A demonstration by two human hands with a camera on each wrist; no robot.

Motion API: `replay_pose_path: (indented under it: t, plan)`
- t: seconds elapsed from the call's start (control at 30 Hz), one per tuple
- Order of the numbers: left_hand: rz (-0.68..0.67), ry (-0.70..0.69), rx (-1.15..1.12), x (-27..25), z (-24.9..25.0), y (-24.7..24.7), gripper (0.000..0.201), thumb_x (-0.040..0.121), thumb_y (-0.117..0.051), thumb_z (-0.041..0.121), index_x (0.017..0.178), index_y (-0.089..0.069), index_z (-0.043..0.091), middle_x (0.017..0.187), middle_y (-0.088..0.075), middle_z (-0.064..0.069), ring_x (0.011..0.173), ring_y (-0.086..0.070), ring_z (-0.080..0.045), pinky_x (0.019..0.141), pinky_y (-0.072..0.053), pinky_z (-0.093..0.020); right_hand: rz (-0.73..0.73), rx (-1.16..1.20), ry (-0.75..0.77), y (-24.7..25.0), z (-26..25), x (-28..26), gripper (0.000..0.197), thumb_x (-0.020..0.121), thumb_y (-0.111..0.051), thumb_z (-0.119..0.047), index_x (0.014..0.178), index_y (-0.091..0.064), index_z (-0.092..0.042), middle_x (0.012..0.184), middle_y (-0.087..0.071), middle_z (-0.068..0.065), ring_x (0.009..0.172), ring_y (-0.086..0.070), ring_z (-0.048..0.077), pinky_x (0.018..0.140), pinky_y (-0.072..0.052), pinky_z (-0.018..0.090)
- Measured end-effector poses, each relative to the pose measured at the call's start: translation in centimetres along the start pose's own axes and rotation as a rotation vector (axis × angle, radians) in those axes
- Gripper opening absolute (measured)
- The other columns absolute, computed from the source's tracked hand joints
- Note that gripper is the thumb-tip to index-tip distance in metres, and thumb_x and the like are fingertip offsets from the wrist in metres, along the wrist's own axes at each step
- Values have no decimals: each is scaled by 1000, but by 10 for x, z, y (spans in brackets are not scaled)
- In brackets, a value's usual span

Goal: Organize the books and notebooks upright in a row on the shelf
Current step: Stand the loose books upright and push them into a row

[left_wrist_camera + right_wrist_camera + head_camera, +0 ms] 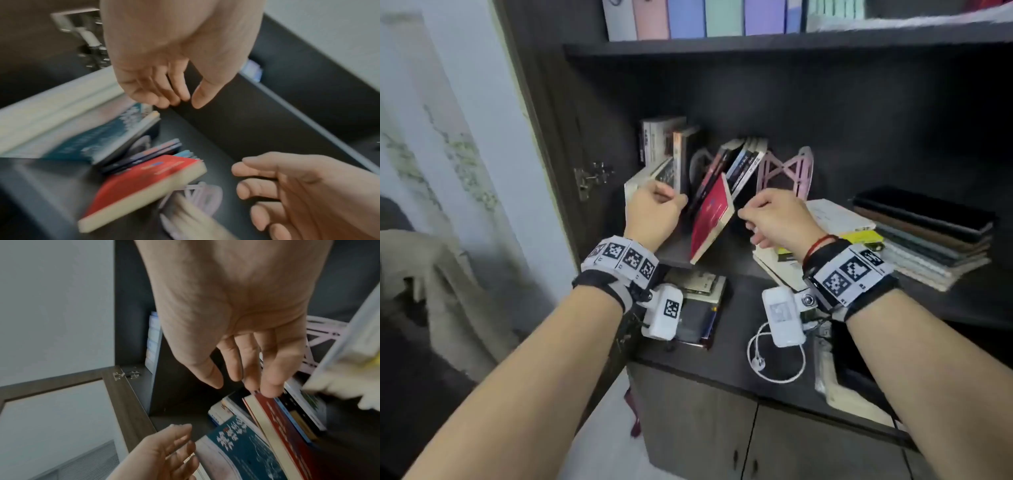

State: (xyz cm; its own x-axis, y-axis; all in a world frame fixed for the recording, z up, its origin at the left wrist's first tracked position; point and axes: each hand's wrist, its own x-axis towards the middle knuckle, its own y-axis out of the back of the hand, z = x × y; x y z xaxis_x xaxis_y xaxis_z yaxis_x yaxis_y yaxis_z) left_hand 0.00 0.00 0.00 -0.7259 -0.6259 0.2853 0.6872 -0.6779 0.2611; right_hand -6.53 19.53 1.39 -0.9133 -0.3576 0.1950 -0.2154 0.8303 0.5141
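On the dark shelf a red book leans to the right against several tilted books. A pink bookend rack stands behind them. A teal book leans at the left beside upright books. My left hand hovers by the teal book with fingers loosely curled, holding nothing. My right hand is just right of the red book. In the right wrist view its straight fingertips reach the red book's top edge.
A flat stack of dark notebooks lies at the right, with white and yellow books lying flat in front of it. More books and a white cable sit on the lower ledge. Pastel folders fill the upper shelf.
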Motion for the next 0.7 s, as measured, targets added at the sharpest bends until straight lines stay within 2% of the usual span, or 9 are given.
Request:
replay_pose_path:
  t: [0.07, 0.1, 0.17, 0.23, 0.3, 0.4, 0.47, 0.57, 0.7]
  plan:
    - [155, -8, 94, 15, -17, 9, 32, 81, -77, 27, 102, -54, 20, 114, -62, -5, 101, -61, -17, 86, -45, -26, 39, -72, 3, -22, 4, 17, 12, 88, -69, -32, 95, -62, -26, 90, -71, 0, 76, -74, 22, 67, -63, 35]
    - [223, -16, 140, 20, -27, 12, 42, 79, -80, 28, 109, -51, 18, 124, -55, -8, 111, -55, -21, 91, -42, -25, 62, -155, 33, -32, 7, 25, 19, 87, -69, -35, 101, -62, -25, 96, -72, 0, 87, -72, 23, 75, -60, 36]
    - [311, -26, 199, 30, -44, 19, 63, 75, -84, 25, 122, -44, 13, 133, -43, -12, 121, -43, -27, 92, -30, -22, 107, -266, 96, -52, 5, 43, 25, 86, -69, -34, 107, -62, -22, 103, -70, 1, 100, -63, 23, 81, -47, 32]
    - [295, -17, 202, 43, -58, 23, 76, 73, -87, 24, 130, -39, 11, 137, -42, -15, 126, -42, -31, 95, -30, -25, 153, -301, 153, -68, -6, 61, 21, 85, -69, -32, 102, -60, -23, 104, -67, 3, 103, -60, 24, 82, -43, 30]
    - [162, 42, 225, 54, -75, 25, 76, 75, -87, 27, 133, -41, 13, 137, -51, -13, 126, -51, -30, 102, -41, -33, 182, -347, 190, -77, -18, 75, 21, 84, -69, -31, 103, -61, -24, 108, -67, 5, 103, -60, 25, 86, -45, 32]
    - [-26, 93, 357, 60, -95, 25, 64, 82, -81, 33, 134, -50, 12, 131, -64, -13, 121, -60, -36, 99, -50, -40, 185, -405, 216, -86, -32, 92, 19, 84, -70, -32, 100, -62, -28, 109, -66, 4, 103, -61, 26, 82, -43, 31]
    - [-30, 67, 398, 60, -98, 23, 59, 87, -76, 31, 136, -50, 12, 130, -65, -14, 120, -60, -38, 96, -50, -41, 133, -465, 250, -89, -39, 99, 15, 84, -71, -32, 97, -65, -27, 103, -65, 0, 105, -64, 26, 84, -48, 31]
    - [-1, 12, 451, 62, -93, 25, 53, 89, -73, 30, 134, -50, 14, 128, -66, -13, 118, -60, -39, 92, -46, -38, -40, -520, 232, -93, -53, 105, 13, 85, -75, -36, 89, -66, -27, 96, -69, -4, 103, -67, 25, 91, -55, 36]
    - [37, -76, 531, 70, -75, 31, 53, 92, -68, 36, 135, -45, 15, 127, -66, -13, 113, -63, -41, 80, -42, -35, -210, -442, 217, -100, -73, 111, 41, 88, -71, -54, 110, -69, -19, 102, -76, 5, 93, -73, 24, 81, -59, 35]
